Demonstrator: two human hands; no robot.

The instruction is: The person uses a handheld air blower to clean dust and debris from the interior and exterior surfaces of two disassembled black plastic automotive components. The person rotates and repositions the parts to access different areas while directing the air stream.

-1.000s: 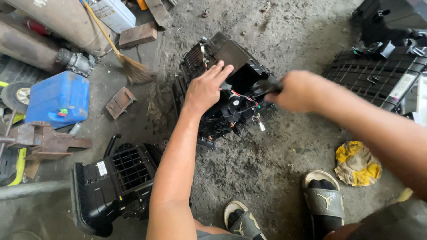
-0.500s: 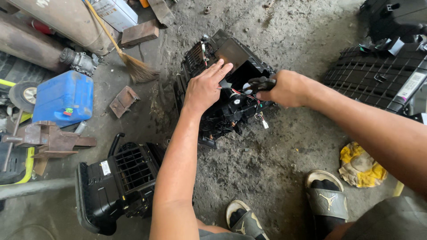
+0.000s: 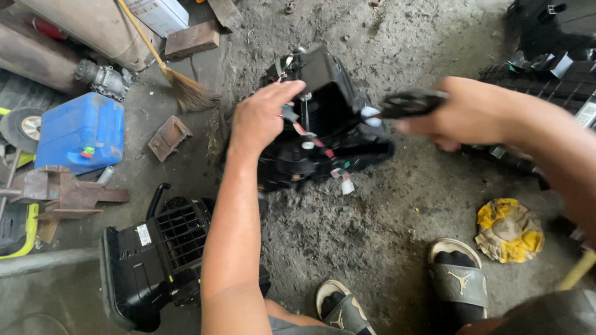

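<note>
Two hands work a black plastic housing (image 3: 310, 124) on the dirty floor: my left hand (image 3: 261, 115) rests spread and unclenched on its top edge; my right hand (image 3: 472, 111) is clenched around a dark tool handle (image 3: 410, 102). I judge the shell rigid, light, its wiring (image 3: 323, 149) fragile; grasp the walls. A white-labelled duct (image 3: 149, 260) lies lower left; a blue canister (image 3: 81, 130) far left.

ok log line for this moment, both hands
left hand: resting on black plastic housing | right hand: gripping dark tool beside housing, blurred | setting: dirty concrete floor
</note>
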